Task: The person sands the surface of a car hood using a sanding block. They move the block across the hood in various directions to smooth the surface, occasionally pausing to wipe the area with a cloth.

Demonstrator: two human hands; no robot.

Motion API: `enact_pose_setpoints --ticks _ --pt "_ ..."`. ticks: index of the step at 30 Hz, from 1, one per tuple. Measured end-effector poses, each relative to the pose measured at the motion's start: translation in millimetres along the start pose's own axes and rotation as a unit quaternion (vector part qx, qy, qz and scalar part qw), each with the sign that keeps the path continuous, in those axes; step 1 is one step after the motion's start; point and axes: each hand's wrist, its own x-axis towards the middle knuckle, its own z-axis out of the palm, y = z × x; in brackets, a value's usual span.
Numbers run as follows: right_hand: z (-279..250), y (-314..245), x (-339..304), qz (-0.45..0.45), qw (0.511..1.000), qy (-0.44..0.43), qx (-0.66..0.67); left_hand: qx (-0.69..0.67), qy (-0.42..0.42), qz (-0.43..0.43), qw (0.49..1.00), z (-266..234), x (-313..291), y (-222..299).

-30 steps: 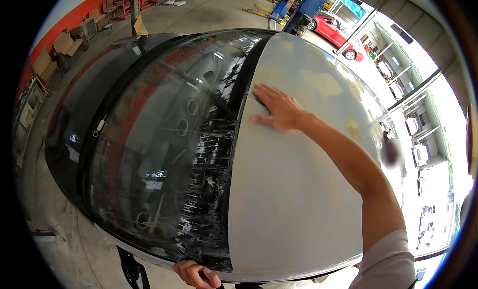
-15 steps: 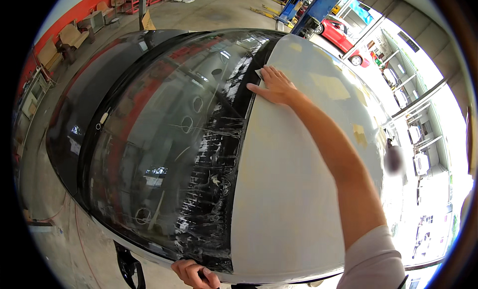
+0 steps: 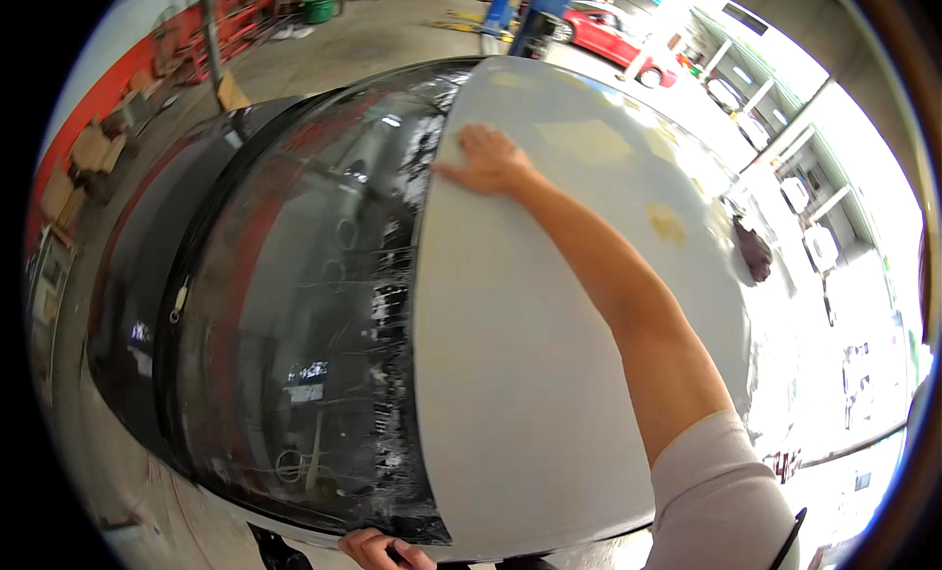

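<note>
A car roof panel (image 3: 520,354) in dull grey, with yellowish patches (image 3: 586,141), fills the middle and right. My right hand (image 3: 486,160) lies flat on its far part, fingers stretched and thumb reaching to the border with the glass; whatever lies under the palm is hidden. Left of that border slopes the large car window (image 3: 294,305), whose black band (image 3: 392,374) has whitish streaks and smears. At the near side of the car, low in view, my left hand (image 3: 378,550) is closed with fingers curled; a dark bit shows between thumb and fingers, too little to name.
A dark car panel (image 3: 147,276) continues beyond the glass. On the roof's right side lies a crumpled dark maroon thing (image 3: 754,251). Behind stand a blue post (image 3: 543,16), a red car (image 3: 613,38) and a green bin (image 3: 317,9). Seats (image 3: 95,150) line the red-and-white wall.
The view has shifted, so the car sits farther left in the picture. My right hand has slid off the glass border onto the grey roof; a small pale edge at its fingertips no longer shows.
</note>
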Motion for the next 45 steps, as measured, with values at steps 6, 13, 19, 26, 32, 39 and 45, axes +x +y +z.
enact_pose_setpoints --ticks 6,13,19,26,32,39,45 --pt "-16.6 -25.0 -216.9 -0.261 0.964 -0.005 0.042 0.015 0.026 -0.002 1.0 -2.1 -5.4 -7.1" --pt "-9.6 90.8 -124.8 -0.012 0.998 0.019 0.052 -0.003 -0.012 0.011 1.0 1.3 -16.4 0.6" --pt "-9.0 32.9 -145.5 0.011 0.997 0.045 0.069 0.048 -0.071 -0.019 0.996 -10.6 -10.2 -10.4" --pt "-27.5 10.6 -416.4 -0.17 0.983 0.027 0.064 -0.017 -0.26 0.119 0.958 35.3 88.1 76.1" --pt "-20.2 76.6 -384.3 -0.131 0.989 -0.007 0.061 0.071 -0.373 0.161 0.911 155.4 151.4 126.1" --pt "-21.1 209.2 -186.9 0.108 0.991 0.051 0.064 0.073 -0.382 0.153 0.909 183.9 173.5 142.0" --pt "4.3 128.9 -278.1 -0.063 0.995 0.049 0.068 0.105 -0.367 0.117 0.917 166.0 172.6 107.9"
